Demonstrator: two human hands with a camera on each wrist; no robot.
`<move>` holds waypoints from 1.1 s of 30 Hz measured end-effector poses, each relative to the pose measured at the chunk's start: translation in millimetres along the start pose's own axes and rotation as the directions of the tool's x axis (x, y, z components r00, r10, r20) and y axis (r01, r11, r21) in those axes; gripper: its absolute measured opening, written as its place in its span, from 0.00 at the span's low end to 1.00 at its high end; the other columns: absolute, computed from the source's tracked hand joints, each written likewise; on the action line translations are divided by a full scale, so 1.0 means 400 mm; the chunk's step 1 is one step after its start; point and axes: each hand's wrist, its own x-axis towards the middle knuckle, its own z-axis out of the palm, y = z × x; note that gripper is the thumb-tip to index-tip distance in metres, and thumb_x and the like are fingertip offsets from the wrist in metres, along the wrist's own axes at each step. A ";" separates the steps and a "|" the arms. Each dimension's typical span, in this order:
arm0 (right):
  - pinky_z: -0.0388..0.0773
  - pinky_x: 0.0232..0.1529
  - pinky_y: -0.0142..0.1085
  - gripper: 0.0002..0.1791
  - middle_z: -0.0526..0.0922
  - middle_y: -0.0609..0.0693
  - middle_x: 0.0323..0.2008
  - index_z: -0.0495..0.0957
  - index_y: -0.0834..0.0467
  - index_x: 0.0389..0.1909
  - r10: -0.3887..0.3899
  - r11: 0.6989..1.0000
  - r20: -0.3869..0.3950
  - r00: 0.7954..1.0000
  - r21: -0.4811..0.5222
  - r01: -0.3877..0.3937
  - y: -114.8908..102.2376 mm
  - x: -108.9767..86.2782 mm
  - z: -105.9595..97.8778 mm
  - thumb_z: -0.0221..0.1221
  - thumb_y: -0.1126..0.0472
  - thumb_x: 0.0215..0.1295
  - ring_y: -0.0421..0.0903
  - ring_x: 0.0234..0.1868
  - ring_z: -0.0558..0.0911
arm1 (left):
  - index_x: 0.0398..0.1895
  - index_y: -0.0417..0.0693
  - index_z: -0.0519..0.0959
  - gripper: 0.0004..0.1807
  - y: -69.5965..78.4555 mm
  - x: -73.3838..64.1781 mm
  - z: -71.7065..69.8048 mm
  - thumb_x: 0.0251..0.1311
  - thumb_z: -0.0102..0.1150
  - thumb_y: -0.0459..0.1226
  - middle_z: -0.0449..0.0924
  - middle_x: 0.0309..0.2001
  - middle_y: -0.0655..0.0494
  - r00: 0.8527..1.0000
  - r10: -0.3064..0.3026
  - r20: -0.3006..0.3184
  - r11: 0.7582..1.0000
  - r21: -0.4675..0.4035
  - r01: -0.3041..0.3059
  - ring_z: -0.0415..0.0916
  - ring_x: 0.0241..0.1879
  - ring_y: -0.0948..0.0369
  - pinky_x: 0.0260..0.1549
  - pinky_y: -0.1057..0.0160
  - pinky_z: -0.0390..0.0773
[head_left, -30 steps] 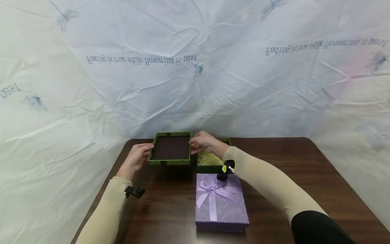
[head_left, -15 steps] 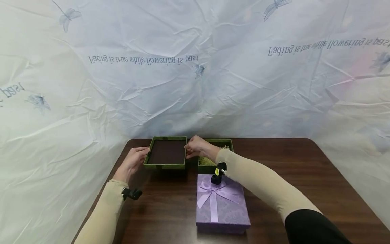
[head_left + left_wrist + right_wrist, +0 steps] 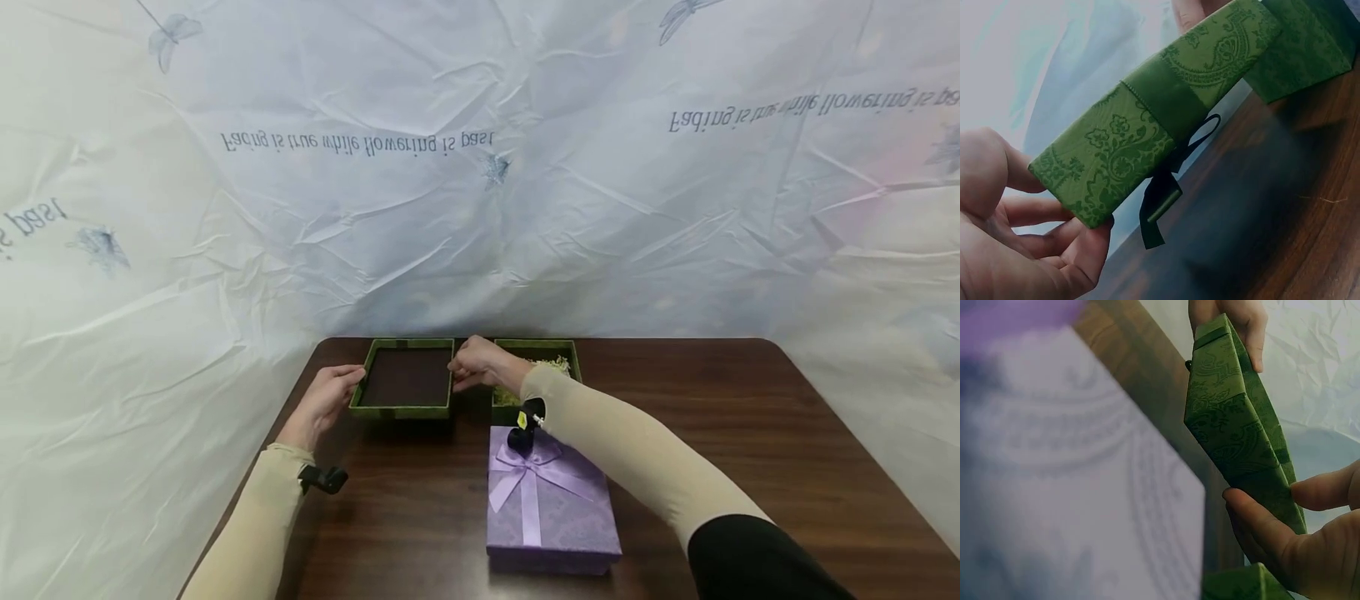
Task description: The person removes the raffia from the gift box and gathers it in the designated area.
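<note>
A green patterned box lid (image 3: 411, 377), its dark brown inside facing up, is held a little above the table. My left hand (image 3: 322, 404) pinches its left side, thumb and fingers at the corner in the left wrist view. My right hand (image 3: 483, 363) pinches the opposite side, with the thumb on the rim in the right wrist view. Beneath the lid hangs a dark green ribbon bow (image 3: 1163, 197), above the tabletop and its shadow. Right of the lid stands an open green box (image 3: 512, 414) with yellowish-green shredded filler inside, partly hidden by my right hand and forearm.
A closed purple gift box (image 3: 551, 517) with a lilac bow sits in front of the green box, under my right wrist. The brown wooden table (image 3: 697, 417) ends at a white printed sheet (image 3: 570, 233) behind it.
Both hands have brought the lid a little left and lower, toward the table. The green box and its filler show a bit more. The purple box stays put.
</note>
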 end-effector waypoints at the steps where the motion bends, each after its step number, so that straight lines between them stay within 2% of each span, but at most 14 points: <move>1: 0.82 0.50 0.53 0.13 0.63 0.50 0.22 0.64 0.59 0.26 0.005 1.000 0.002 1.000 -0.001 -0.005 0.001 0.003 0.002 0.53 0.73 0.66 0.45 0.23 0.66 | 0.72 0.33 0.58 0.28 -0.002 -0.001 -0.002 0.75 0.44 0.39 0.57 0.21 0.64 1.000 0.004 0.008 1.000 0.005 -0.004 0.51 0.18 0.67 0.23 0.66 0.58; 4: 0.84 0.46 0.51 0.18 0.64 0.50 0.21 0.61 0.56 0.20 0.022 1.000 0.001 1.000 -0.010 -0.022 0.004 0.015 0.008 0.54 0.73 0.66 0.47 0.23 0.70 | 0.73 0.34 0.56 0.29 -0.006 -0.004 -0.004 0.76 0.43 0.39 0.57 0.22 0.64 1.000 -0.001 0.013 1.000 0.018 0.000 0.52 0.19 0.67 0.23 0.65 0.58; 8: 0.85 0.44 0.51 0.17 0.67 0.52 0.23 0.64 0.57 0.20 0.039 0.999 0.000 0.999 -0.023 -0.039 0.008 0.030 0.012 0.55 0.73 0.66 0.49 0.25 0.73 | 0.74 0.35 0.55 0.30 -0.014 -0.004 -0.006 0.76 0.43 0.41 0.63 0.33 0.60 1.000 -0.020 0.020 0.998 0.052 0.019 0.58 0.24 0.68 0.27 0.66 0.63; 10: 0.84 0.45 0.52 0.19 0.64 0.49 0.19 0.61 0.55 0.18 0.042 0.999 0.007 0.999 -0.031 -0.042 0.011 0.036 0.014 0.54 0.73 0.66 0.46 0.21 0.69 | 0.74 0.35 0.55 0.30 -0.020 -0.003 -0.008 0.76 0.43 0.42 0.65 0.41 0.58 1.000 -0.023 0.016 0.997 0.072 0.022 0.62 0.29 0.69 0.29 0.68 0.67; 12: 0.84 0.46 0.52 0.19 0.59 0.46 0.15 0.61 0.54 0.20 0.038 0.999 0.022 0.999 -0.037 -0.038 0.012 0.039 0.017 0.54 0.74 0.65 0.43 0.17 0.63 | 0.73 0.36 0.57 0.30 -0.026 -0.002 -0.010 0.76 0.44 0.42 0.66 0.43 0.57 1.000 -0.028 -0.005 0.997 0.067 0.029 0.63 0.32 0.68 0.31 0.68 0.68; 14: 0.84 0.46 0.52 0.22 0.54 0.44 0.13 0.56 0.52 0.20 0.038 0.998 0.039 0.999 -0.046 -0.036 0.013 0.042 0.021 0.53 0.75 0.65 0.42 0.16 0.58 | 0.72 0.36 0.59 0.29 -0.031 -0.002 -0.011 0.75 0.45 0.42 0.68 0.42 0.58 0.999 -0.031 -0.027 0.997 0.068 0.033 0.64 0.31 0.69 0.30 0.68 0.69; 20: 0.84 0.45 0.51 0.27 0.53 0.44 0.14 0.50 0.48 0.17 0.027 0.994 0.071 0.997 -0.108 -0.019 0.011 0.051 0.034 0.52 0.75 0.64 0.42 0.15 0.57 | 0.72 0.36 0.60 0.27 -0.044 -0.001 -0.021 0.75 0.45 0.40 0.61 0.21 0.64 0.999 -0.026 -0.022 0.998 0.064 0.027 0.54 0.18 0.67 0.20 0.67 0.60; 23: 0.85 0.45 0.49 0.29 0.52 0.44 0.13 0.49 0.47 0.15 0.030 0.989 0.071 0.997 -0.146 -0.020 0.008 0.054 0.042 0.53 0.75 0.64 0.42 0.13 0.56 | 0.72 0.37 0.61 0.28 -0.050 0.001 -0.024 0.75 0.46 0.41 0.62 0.21 0.62 0.999 -0.029 -0.030 0.997 0.074 0.031 0.54 0.18 0.66 0.20 0.66 0.61; 25: 0.85 0.44 0.48 0.29 0.57 0.45 0.13 0.50 0.47 0.14 0.036 0.986 0.075 0.997 -0.166 -0.023 0.005 0.054 0.048 0.53 0.75 0.64 0.42 0.13 0.58 | 0.72 0.38 0.61 0.28 -0.055 0.000 -0.026 0.74 0.47 0.42 0.73 0.32 0.57 0.998 -0.044 -0.041 0.995 0.093 0.047 0.66 0.27 0.66 0.29 0.66 0.71; 27: 0.86 0.43 0.47 0.28 0.61 0.48 0.17 0.52 0.48 0.14 0.039 0.983 0.080 0.996 -0.180 -0.024 0.002 0.054 0.054 0.54 0.75 0.63 0.43 0.14 0.61 | 0.72 0.38 0.60 0.28 -0.062 -0.002 -0.029 0.75 0.46 0.41 0.75 0.50 0.45 0.997 -0.059 -0.045 0.993 0.099 0.063 0.74 0.44 0.58 0.46 0.59 0.78; 29: 0.86 0.42 0.46 0.27 0.65 0.51 0.22 0.53 0.49 0.15 0.041 0.982 0.084 0.996 -0.189 -0.025 0.001 0.054 0.061 0.54 0.75 0.63 0.44 0.16 0.62 | 0.73 0.38 0.60 0.28 -0.070 -0.004 -0.031 0.75 0.46 0.41 0.65 0.66 0.38 0.996 -0.074 -0.047 0.992 0.097 0.078 0.68 0.62 0.48 0.62 0.49 0.72; 30: 0.86 0.42 0.46 0.26 0.68 0.53 0.25 0.54 0.49 0.15 0.041 0.981 0.085 0.996 -0.192 -0.024 0.000 0.054 0.064 0.54 0.75 0.63 0.45 0.18 0.64 | 0.73 0.38 0.59 0.28 -0.073 -0.005 -0.032 0.75 0.46 0.41 0.60 0.70 0.37 0.996 -0.076 -0.047 0.992 0.099 0.080 0.61 0.68 0.45 0.66 0.46 0.67; 31: 0.86 0.41 0.45 0.25 0.70 0.54 0.29 0.56 0.50 0.15 0.041 0.980 0.078 0.996 -0.196 -0.025 0.001 0.055 0.067 0.54 0.75 0.62 0.45 0.20 0.67 | 0.73 0.38 0.59 0.28 -0.075 -0.005 -0.033 0.75 0.46 0.40 0.57 0.71 0.36 0.996 -0.075 -0.048 0.992 0.096 0.080 0.58 0.70 0.44 0.67 0.44 0.64; 33: 0.86 0.41 0.45 0.22 0.73 0.58 0.37 0.61 0.52 0.16 0.046 0.979 0.070 0.996 -0.203 -0.031 0.003 0.057 0.072 0.54 0.76 0.63 0.47 0.23 0.70 | 0.73 0.38 0.60 0.28 -0.080 -0.004 -0.033 0.75 0.46 0.40 0.58 0.71 0.36 0.996 -0.068 -0.060 0.991 0.114 0.075 0.61 0.68 0.44 0.64 0.47 0.69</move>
